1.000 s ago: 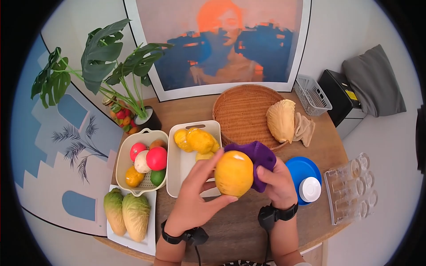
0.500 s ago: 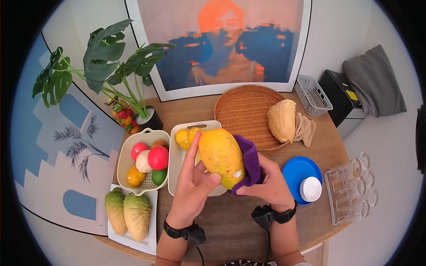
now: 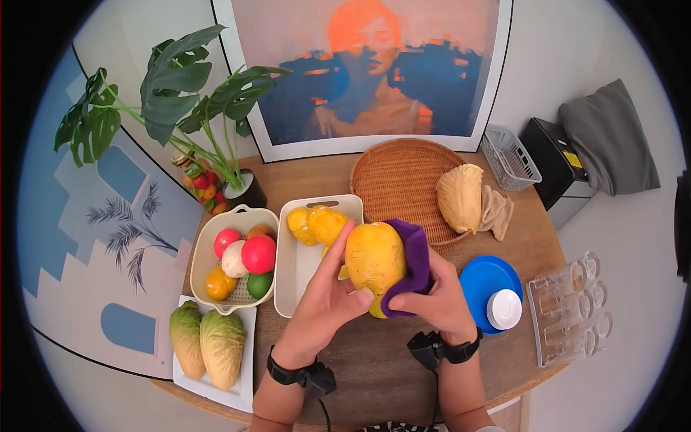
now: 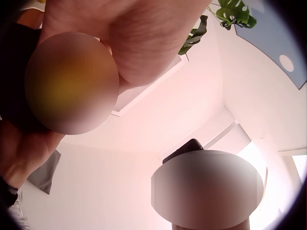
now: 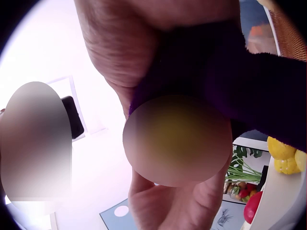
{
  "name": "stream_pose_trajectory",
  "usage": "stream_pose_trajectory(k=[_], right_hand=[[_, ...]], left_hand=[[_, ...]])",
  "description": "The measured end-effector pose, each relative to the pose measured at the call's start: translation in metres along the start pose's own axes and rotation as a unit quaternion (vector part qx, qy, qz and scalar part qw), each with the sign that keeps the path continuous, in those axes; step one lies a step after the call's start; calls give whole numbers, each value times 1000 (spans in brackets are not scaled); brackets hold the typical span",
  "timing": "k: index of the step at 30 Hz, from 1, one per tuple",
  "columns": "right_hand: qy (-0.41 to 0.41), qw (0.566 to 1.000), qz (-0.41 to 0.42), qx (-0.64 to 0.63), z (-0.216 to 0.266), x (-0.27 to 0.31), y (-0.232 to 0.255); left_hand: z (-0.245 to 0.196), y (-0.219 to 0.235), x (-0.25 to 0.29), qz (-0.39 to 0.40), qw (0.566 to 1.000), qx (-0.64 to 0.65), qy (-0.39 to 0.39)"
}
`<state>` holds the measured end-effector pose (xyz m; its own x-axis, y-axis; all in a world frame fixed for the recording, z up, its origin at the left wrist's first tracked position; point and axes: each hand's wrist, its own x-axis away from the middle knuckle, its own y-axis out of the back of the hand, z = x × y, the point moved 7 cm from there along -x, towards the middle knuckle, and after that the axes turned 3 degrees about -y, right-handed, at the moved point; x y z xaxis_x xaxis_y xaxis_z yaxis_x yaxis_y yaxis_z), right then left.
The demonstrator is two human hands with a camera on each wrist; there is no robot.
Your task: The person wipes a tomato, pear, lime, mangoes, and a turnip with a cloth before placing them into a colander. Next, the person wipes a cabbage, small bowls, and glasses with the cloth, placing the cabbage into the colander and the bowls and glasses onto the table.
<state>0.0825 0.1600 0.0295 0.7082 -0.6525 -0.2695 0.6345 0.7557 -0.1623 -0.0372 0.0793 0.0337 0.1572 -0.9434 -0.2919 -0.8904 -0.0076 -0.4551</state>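
Note:
Over the front of the table, a speckled yellow papaya (image 3: 376, 259) with a greenish lower end is held up between both hands. My left hand (image 3: 324, 306) grips its left side, thumb on the near face and fingers behind. My right hand (image 3: 439, 302) holds a purple cloth (image 3: 412, 263) against its right side, thumb pressing the cloth near the bottom. Seen from the right wrist, the dark purple cloth (image 5: 201, 72) lies between the palm and the fruit. A blurred patch covers most of the fruit in both wrist views.
Behind the hands stands a white tray (image 3: 289, 288) with yellow fruit (image 3: 325, 225). Left are a cream basket (image 3: 205, 252) of fruit and a white plate (image 3: 245, 360) with cabbages (image 3: 222, 349). Right are a wicker tray (image 3: 396, 180), a blue plate (image 3: 475, 281) and a glass rack (image 3: 568, 309).
The papaya was seen end-on, then tilted to show its speckled side and a sticker; now it is turned more upright and slightly right. The cloth stays against its right side.

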Motion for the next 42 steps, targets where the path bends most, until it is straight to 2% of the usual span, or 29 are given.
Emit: stream_pose_trajectory(k=[3, 7, 9, 13, 15, 19, 21, 22, 25, 27, 28, 30, 34, 36, 42], right_hand=[[12, 997, 7, 72, -4, -1, -1], [18, 998, -12, 54, -4, -1, 4], [-13, 999, -48, 1, -6, 0, 9], [-4, 997, -72, 5, -2, 3, 16], [-50, 996, -80, 7, -6, 4, 22], [-55, 994, -90, 0, -7, 2, 24], [-78, 991, -101, -35, -12, 1, 25], [-78, 991, -101, -35, -13, 1, 24], [-72, 990, -96, -69, -12, 2, 22], [-47, 995, -58, -72, -4, 3, 18], [-46, 995, -59, -72, -2, 3, 18], [-43, 996, -33, -69, 1, 2, 14], [-49, 999, -9, -20, -2, 2, 15], [35, 994, 42, 99, 6, -1, 8], [62, 986, 26, 149, 7, -3, -4]], left_hand=[[3, 6, -3, -36, 999, -16, 8], [5, 5, -2, -41, 998, -28, 28], [7, 1, -2, -13, 997, -61, 41], [11, -7, 2, 22, 990, -133, 39], [13, -13, 5, 67, 954, -288, 47], [12, -15, 7, 94, 925, -363, 60], [3, -20, 6, 108, 872, -478, -12], [3, -17, 6, 107, 872, -478, -12], [0, -13, 6, 97, 882, -460, -36], [6, -5, 6, 31, 967, -251, 34], [7, -6, 5, 32, 967, -252, 34], [11, -4, 2, 0, 995, -88, 53], [13, 6, -1, -14, 998, -30, 50], [10, 10, -2, -73, 995, 59, 43], [8, 14, -5, -90, 986, 133, 40]])
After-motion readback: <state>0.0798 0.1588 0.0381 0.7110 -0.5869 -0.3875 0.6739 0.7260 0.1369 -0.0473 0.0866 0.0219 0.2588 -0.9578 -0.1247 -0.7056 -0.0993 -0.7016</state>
